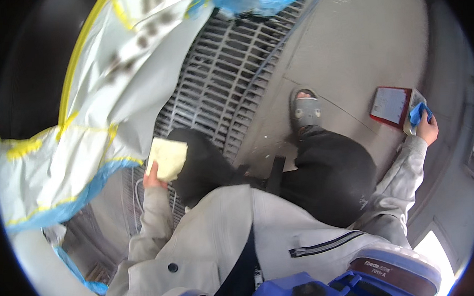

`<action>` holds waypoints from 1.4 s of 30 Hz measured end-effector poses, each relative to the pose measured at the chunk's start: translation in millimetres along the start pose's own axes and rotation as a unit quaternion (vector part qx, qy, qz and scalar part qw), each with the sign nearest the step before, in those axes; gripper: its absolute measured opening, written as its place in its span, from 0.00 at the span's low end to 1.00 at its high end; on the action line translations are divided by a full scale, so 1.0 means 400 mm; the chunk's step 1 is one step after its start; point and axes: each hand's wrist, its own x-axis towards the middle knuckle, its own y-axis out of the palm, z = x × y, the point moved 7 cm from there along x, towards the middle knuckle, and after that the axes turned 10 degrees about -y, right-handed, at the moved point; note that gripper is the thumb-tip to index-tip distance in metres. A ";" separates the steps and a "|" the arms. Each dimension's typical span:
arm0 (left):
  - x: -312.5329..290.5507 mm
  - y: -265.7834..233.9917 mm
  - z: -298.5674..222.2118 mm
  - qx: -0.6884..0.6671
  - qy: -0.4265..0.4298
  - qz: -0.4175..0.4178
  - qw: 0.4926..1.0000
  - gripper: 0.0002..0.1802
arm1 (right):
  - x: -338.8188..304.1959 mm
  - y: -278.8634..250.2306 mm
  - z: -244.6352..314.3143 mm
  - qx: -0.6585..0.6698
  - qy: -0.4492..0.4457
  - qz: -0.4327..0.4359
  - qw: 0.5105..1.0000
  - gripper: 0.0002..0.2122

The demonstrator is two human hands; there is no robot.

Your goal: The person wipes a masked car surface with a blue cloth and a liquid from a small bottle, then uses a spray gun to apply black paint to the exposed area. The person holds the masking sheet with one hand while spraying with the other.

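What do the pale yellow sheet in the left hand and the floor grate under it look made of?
Pale yellow sheet: probably paper or thin cloth; matte, flat, slightly creased. Floor grate: likely metal, with dull grey bars in a regular open grid.

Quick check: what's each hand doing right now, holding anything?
Left hand: closed on a pale yellow sheet.
Right hand: gripping a blue cloth, beside a red-edged board on the floor.
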 end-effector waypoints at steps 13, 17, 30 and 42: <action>0.317 0.042 -0.003 0.007 0.020 0.198 0.980 0.37 | 0.089 -0.068 -0.054 0.356 0.111 0.089 0.924 0.22; 0.325 0.033 -0.019 0.040 0.023 0.196 0.980 0.37 | 0.061 -0.090 -0.054 -0.052 0.070 -0.083 0.993 0.25; 0.278 0.095 -0.076 0.119 0.049 0.194 0.973 0.35 | -0.007 0.033 0.105 -0.290 0.114 0.195 0.930 0.47; -0.028 0.310 -0.180 0.045 0.083 0.267 0.959 0.27 | 0.084 -0.013 -0.186 -0.256 0.098 0.208 0.939 0.54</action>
